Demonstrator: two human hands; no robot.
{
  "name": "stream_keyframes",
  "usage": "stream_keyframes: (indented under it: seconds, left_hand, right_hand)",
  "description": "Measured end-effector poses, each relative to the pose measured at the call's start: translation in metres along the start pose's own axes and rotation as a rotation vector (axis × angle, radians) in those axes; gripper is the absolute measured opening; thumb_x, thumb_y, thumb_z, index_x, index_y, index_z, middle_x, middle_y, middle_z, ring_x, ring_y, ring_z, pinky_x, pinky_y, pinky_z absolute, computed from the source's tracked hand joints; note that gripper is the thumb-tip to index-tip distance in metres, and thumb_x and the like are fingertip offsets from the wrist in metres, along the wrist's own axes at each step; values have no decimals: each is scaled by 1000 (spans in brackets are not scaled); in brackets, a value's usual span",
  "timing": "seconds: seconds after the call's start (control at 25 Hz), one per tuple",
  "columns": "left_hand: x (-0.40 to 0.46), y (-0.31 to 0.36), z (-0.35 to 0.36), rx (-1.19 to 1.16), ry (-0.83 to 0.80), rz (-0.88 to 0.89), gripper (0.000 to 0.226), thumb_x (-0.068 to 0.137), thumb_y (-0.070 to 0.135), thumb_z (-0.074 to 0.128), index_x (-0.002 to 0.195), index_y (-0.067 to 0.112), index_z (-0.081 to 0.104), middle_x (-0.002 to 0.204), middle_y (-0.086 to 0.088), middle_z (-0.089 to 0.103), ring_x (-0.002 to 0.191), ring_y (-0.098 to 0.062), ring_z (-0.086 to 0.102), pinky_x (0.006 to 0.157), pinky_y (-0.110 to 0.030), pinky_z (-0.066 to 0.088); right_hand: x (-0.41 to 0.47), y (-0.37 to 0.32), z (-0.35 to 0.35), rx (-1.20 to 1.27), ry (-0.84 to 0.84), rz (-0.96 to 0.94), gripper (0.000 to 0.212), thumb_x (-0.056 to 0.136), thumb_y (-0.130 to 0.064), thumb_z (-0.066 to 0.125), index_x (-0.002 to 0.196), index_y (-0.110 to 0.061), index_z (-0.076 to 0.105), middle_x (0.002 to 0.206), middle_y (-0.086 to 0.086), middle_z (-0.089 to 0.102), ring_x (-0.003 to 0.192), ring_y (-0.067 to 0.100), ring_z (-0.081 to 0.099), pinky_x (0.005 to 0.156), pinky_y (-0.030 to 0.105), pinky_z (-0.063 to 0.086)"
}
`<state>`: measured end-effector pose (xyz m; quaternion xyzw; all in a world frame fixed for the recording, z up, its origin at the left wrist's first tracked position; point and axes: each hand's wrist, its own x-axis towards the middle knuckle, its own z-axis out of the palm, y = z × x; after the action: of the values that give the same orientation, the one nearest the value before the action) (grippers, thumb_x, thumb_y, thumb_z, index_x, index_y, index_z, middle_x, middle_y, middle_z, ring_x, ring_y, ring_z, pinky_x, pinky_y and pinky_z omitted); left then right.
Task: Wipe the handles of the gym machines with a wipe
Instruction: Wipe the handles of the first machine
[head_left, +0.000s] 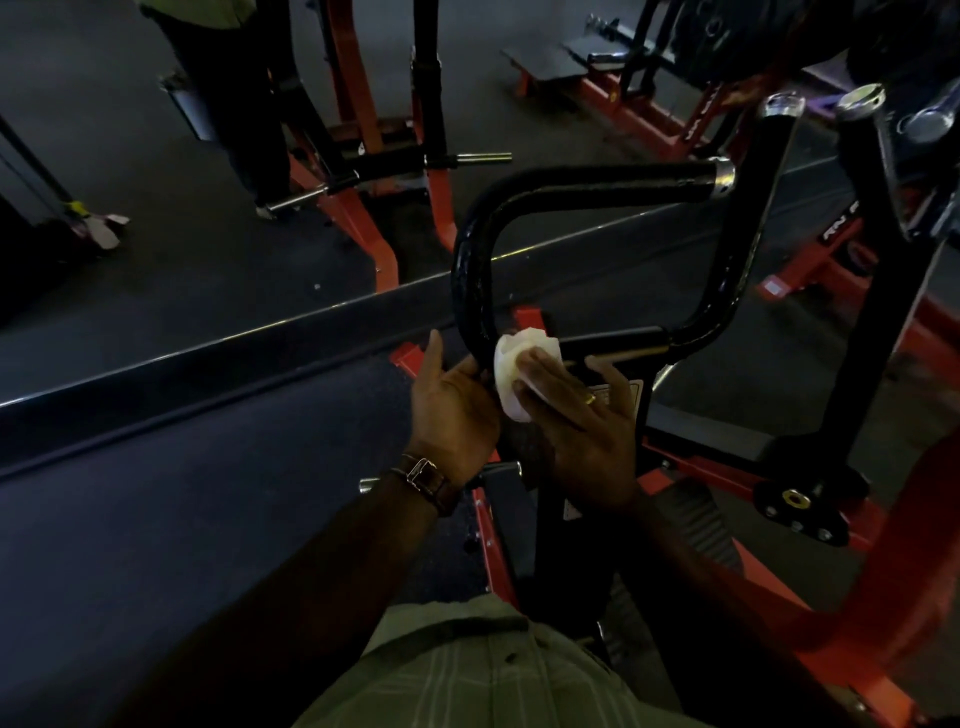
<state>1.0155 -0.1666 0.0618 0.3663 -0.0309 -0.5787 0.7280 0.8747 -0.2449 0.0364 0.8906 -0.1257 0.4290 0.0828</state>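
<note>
Wipe (511, 371), white and crumpled, sits against the lower bend of the black looped handle (470, 291). It is soft and light and will bunch, so I press it flat under my right hand (576, 410), fingers straight. My left hand (452, 405) rests open beside the tube, thumb up; whether it touches is hard to tell in this dim light. Red frame (691, 462) and a second upright bar (878, 291) crowd the right side.

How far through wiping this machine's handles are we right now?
Nothing shows as finished. In hand: the right hand presses the crumpled white wipe on the lower bend of the black curved tubular handle, the left hand beside it. Left, apparently: its top bar and the black upright grip with chrome cap.
</note>
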Motion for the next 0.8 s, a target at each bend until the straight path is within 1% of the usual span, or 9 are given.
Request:
stream_keyframes:
  seconds: [0.08,0.16,0.28,0.36,0.44,0.52,0.64,0.72,0.8]
  left_hand:
    - [0,-1,-3,4,7,1,83,96,67,31,134,-2,57,134,-23,60,119,-32,62,103,-40,48]
    - [-1,-3,-3,14,16,-13,74,98,64,31,117,1,65,108,-17,73,94,-24,72,79,-31,58]
    - [3,-4,-4,14,26,-5,67,99,62,32,107,4,66,89,-10,74,77,-19,73,63,-26,58]
    - [1,2,-4,1,17,18,73,100,62,30,120,0,64,104,-16,74,88,-23,73,69,-29,59]
    - [-2,8,-5,-4,9,42,79,99,63,29,134,-1,56,127,-21,66,109,-29,68,85,-36,58]
    - [-2,7,-6,14,6,71,78,99,62,29,138,0,54,135,-21,61,122,-32,60,97,-39,52]
    - [-2,5,-3,15,-5,122,73,99,59,31,136,2,56,135,-19,61,131,-33,55,115,-44,38]
    - [-5,7,-2,31,-3,139,72,99,60,31,136,3,56,135,-18,62,129,-32,56,118,-46,32]
    - [-7,8,-6,49,-15,135,72,100,60,30,138,5,54,136,-18,61,129,-32,56,118,-47,32]
  right_hand:
    - [4,3,-2,13,7,6,39,71,-8,89,108,-7,77,127,9,68,122,23,63,105,44,43]
    - [25,0,6,63,-9,25,34,74,-12,88,106,-5,77,115,11,72,109,26,67,96,39,48]
    - [49,-3,12,107,-80,21,31,81,-21,79,106,-3,75,107,12,71,102,24,60,82,35,52]
    - [44,5,4,129,-132,14,33,76,-15,84,106,-4,75,108,11,71,103,23,58,81,37,54]
    - [35,15,-6,151,-161,-9,35,70,-8,87,104,-4,76,110,10,71,101,24,60,81,38,53]
    - [42,16,-6,199,-169,44,28,74,-10,78,101,-5,76,108,9,72,98,23,62,80,36,51]
    - [78,5,1,323,-176,268,21,83,-7,60,99,-3,73,97,12,74,86,27,69,81,16,44]
    - [94,13,-2,370,-292,369,17,85,-1,68,102,1,71,93,16,74,84,29,70,76,8,34]
    - [106,29,-14,433,-527,376,20,84,-4,75,103,-2,71,94,13,73,84,23,68,72,8,34]
